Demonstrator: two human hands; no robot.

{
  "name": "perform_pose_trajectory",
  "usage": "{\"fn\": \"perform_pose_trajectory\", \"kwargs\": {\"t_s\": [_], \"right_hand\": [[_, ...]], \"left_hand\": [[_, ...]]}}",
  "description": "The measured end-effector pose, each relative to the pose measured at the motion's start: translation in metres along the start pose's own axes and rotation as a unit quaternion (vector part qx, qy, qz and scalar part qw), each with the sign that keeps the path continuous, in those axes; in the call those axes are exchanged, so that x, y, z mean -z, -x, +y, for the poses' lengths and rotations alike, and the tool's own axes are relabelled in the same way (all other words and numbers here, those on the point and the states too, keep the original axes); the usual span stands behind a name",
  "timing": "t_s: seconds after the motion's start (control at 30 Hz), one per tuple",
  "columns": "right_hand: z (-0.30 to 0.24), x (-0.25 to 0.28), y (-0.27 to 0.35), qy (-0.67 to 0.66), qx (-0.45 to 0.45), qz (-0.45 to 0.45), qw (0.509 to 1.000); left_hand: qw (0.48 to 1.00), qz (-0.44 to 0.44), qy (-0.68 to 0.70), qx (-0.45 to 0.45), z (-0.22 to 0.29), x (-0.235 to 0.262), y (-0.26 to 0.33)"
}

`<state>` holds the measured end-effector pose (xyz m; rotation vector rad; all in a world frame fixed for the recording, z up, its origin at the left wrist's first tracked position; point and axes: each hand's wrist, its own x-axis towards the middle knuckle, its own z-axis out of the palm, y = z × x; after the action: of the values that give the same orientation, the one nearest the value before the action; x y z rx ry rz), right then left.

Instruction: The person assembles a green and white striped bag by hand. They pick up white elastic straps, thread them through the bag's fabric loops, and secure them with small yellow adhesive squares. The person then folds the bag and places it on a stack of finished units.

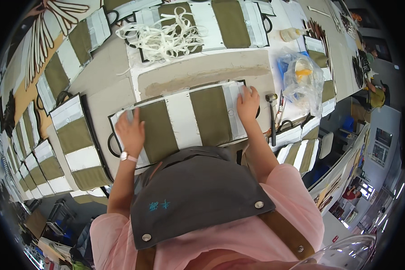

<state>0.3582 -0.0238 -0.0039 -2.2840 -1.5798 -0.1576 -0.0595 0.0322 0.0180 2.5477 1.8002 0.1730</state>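
Striped fabric panel [181, 118], olive and white with black edging, lies flat on the tabletop [107, 90] between the two hands, its near edge partly hidden by the dark grey apron [191, 193].

Left hand [130, 131]: palm down over the panel's left end, fingers spread and slightly bent, nothing gripped. Wristwatch [124, 156] on that wrist. Right hand [248, 105]: over the upper corner of the opposite end, fingers a little bent and slightly parted; cannot tell from above whether the thumb pinches the edging from below.

Placement, judged: one hand at each end probably keeps the long piece square to the body and checks its skew, as the right end sits farther from the wearer. A black loop handle [114, 143] projects beyond the left hand's outer side, clear of the panel face, so the cloth can lie flat.

Just outside the right hand, the hammer [273, 119] lies lengthwise, head away from the wearer; presumably parked there for an easy reach. Beyond it, a clear plastic bag [307, 90]; farther ahead, a small bottle [290, 34]. Heaped white tape [168, 38] rests well ahead of the left hand, on another panel, likely to spare working room. Outside the left hand, a similar panel [79, 140] lies apart, perhaps queued.
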Motion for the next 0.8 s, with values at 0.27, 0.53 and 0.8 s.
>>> {"fn": "perform_pose_trajectory", "kwargs": {"t_s": [0.27,0.53,0.8], "right_hand": [[0.046,-0.006,-0.012,-0.023,-0.09,-0.107,0.99],[0.023,0.026,-0.017,0.024,-0.154,-0.106,0.982],[-0.022,-0.014,-0.013,-0.03,0.145,0.01,0.989]], "left_hand": [[0.915,-0.029,0.305,0.263,-0.087,0.002,0.039],[0.881,0.007,0.35,0.318,-0.098,0.015,0.027],[0.958,0.02,0.205,0.201,-0.099,-0.002,0.032]]}}
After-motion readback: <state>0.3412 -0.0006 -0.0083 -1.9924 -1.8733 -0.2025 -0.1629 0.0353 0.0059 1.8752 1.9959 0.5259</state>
